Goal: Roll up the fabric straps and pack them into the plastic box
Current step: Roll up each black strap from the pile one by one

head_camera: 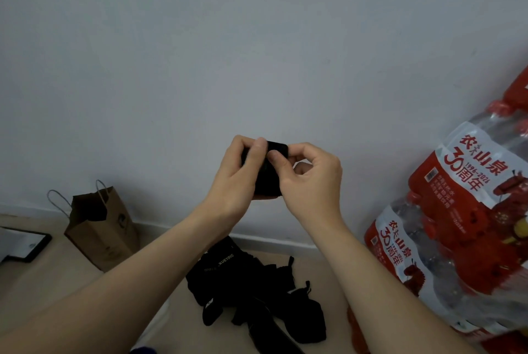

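step: I'm reading this as the tail end of rolling one strap (267, 179). It's already looking like a tight black roll, and it's being held up in the air in front of the wall (257, 39), well above the floor (57, 282).
left hand: the left hand (234, 173) is curling round the roll from its side, thumb pressing on top and fingers wrapping behind, so it's properly gripping the thing.
right hand: the right hand (311, 179) is pinching the roll's upper edge between thumb and forefinger, with the other fingers curling in loosely. I'm guessing it's tucking the loose end down, but the end itself is hiding behind the fingers.
pile: more black straps are lying in a tangled pile (251, 291) on the floor right below the hands, none of them looking rolled.
box: I'm not seeing it anywhere in this view. Something pale is peeking out by the left forearm at the bottom edge, and I can't tell what it is.
around: a paper bag (100, 233) is standing off to the left by the wall, and water packs (457, 211) are stacking up on the right.
progress: judging by that pile, plenty is waiting.
next move: I'm thinking it's calling for a steady squeeze so the roll isn't springing open, then finding the box and setting the roll in snugly.
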`<state>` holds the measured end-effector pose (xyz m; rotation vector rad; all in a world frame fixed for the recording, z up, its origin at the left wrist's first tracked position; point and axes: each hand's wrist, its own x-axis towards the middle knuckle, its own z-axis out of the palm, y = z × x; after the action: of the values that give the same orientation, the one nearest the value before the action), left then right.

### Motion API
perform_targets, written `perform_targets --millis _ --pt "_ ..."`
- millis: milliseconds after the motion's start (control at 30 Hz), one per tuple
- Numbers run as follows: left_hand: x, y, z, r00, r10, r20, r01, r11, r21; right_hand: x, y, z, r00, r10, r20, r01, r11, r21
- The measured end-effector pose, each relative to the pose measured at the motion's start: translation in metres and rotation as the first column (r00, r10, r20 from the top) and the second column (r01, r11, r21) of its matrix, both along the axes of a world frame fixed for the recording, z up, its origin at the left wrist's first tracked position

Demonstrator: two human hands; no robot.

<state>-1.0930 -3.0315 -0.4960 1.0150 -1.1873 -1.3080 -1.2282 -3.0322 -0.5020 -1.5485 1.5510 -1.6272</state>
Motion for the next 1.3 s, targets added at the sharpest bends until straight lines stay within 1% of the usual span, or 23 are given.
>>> perform_targets --millis 67,167,200,233,267,333,367,467,533,600,667,733,767,833,867,900,967,1000,1033,1133,1200,1233,1300 --pt "0.000 0.000 0.001 0.997 0.064 0.048 -0.061 0.997 -0.045 0.002 0.000 -0.003 1.000 0.027 -0.006 -0.027 1.000 -0.014" --pt "-0.002 0.001 0.003 0.980 0.163 0.116 -0.151 0.983 -0.107 0.012 0.002 -0.004 0.993 0.092 -0.075 -0.093 0.996 -0.003" --pt "-0.002 0.002 0.004 0.976 0.190 0.110 -0.179 0.978 -0.104 0.017 0.001 -0.005 0.989 0.126 -0.083 -0.124 0.992 0.020" --pt "-0.002 0.003 0.005 0.971 0.221 0.094 -0.212 0.973 -0.093 0.022 0.001 -0.005 0.984 0.168 -0.055 -0.166 0.985 0.049" --pt "-0.001 0.003 0.004 0.963 0.257 0.084 -0.250 0.964 -0.087 0.027 0.001 -0.005 0.977 0.213 0.016 -0.214 0.973 0.084" --pt "0.002 0.003 0.005 0.937 0.332 0.109 -0.320 0.940 -0.114 0.034 0.000 -0.004 0.934 0.285 0.214 -0.317 0.939 0.132" --pt "0.005 0.002 0.005 0.923 0.360 0.139 -0.342 0.930 -0.136 0.037 0.000 -0.003 0.914 0.286 0.287 -0.338 0.930 0.148" --pt "0.008 0.000 0.007 0.893 0.393 0.219 -0.350 0.912 -0.212 0.045 0.000 -0.003 0.888 0.221 0.403 -0.310 0.935 0.169" --pt "0.010 0.000 0.008 0.873 0.418 0.249 -0.339 0.890 -0.305 0.049 -0.001 -0.001 0.868 0.186 0.460 -0.288 0.944 0.161" --pt "0.014 0.001 0.008 0.847 0.444 0.294 -0.284 0.844 -0.454 0.048 -0.004 0.002 0.807 0.172 0.564 -0.308 0.939 0.154" --pt "0.020 0.004 0.007 0.811 0.467 0.351 -0.199 0.786 -0.586 0.044 -0.006 0.004 0.739 0.196 0.645 -0.381 0.911 0.160" --pt "0.025 0.005 0.005 0.796 0.474 0.377 -0.151 0.758 -0.635 0.040 -0.003 0.005 0.739 0.281 0.612 -0.490 0.849 0.201" --pt "0.028 0.005 0.005 0.795 0.471 0.382 -0.141 0.756 -0.640 0.038 -0.001 0.004 0.725 0.346 0.595 -0.569 0.788 0.235" --pt "0.036 0.004 0.005 0.805 0.442 0.396 -0.140 0.790 -0.597 0.037 0.003 0.001 0.658 0.439 0.612 -0.700 0.657 0.281" --pt "0.041 0.003 0.005 0.821 0.404 0.403 -0.138 0.826 -0.546 0.037 0.004 -0.001 0.652 0.466 0.598 -0.718 0.632 0.291" --pt "0.046 0.002 0.005 0.848 0.342 0.405 -0.120 0.867 -0.483 0.036 0.006 -0.001 0.672 0.479 0.566 -0.706 0.644 0.293" --pt "0.058 0.003 0.003 0.920 0.153 0.362 -0.020 0.938 -0.345 0.035 0.009 -0.002 0.745 0.465 0.478 -0.631 0.724 0.279" --pt "0.065 0.006 0.001 0.939 0.055 0.339 0.049 0.956 -0.290 0.033 0.010 -0.003 0.783 0.458 0.421 -0.589 0.763 0.266" --pt "0.072 0.008 -0.003 0.933 -0.014 0.359 0.111 0.962 -0.250 0.033 0.010 -0.004 0.812 0.457 0.363 -0.558 0.789 0.255" --pt "0.095 0.016 -0.011 0.822 -0.126 0.556 0.222 0.969 -0.109 0.038 0.014 -0.003 0.851 0.481 0.212 -0.522 0.820 0.233" --pt "0.109 0.021 -0.014 0.753 -0.201 0.627 0.267 0.964 -0.012 0.043 0.019 -0.004 0.866 0.489 0.104 -0.499 0.829 0.253" --pt "0.116 0.024 -0.014 0.699 -0.241 0.674 0.292 0.956 0.038 0.046 0.022 -0.007 0.876 0.482 0.032 -0.472 0.841 0.264" --pt "0.130 0.030 -0.016 0.525 -0.310 0.793 0.334 0.932 0.143 0.053 0.030 -0.016 0.880 0.440 -0.177 -0.379 0.877 0.295"
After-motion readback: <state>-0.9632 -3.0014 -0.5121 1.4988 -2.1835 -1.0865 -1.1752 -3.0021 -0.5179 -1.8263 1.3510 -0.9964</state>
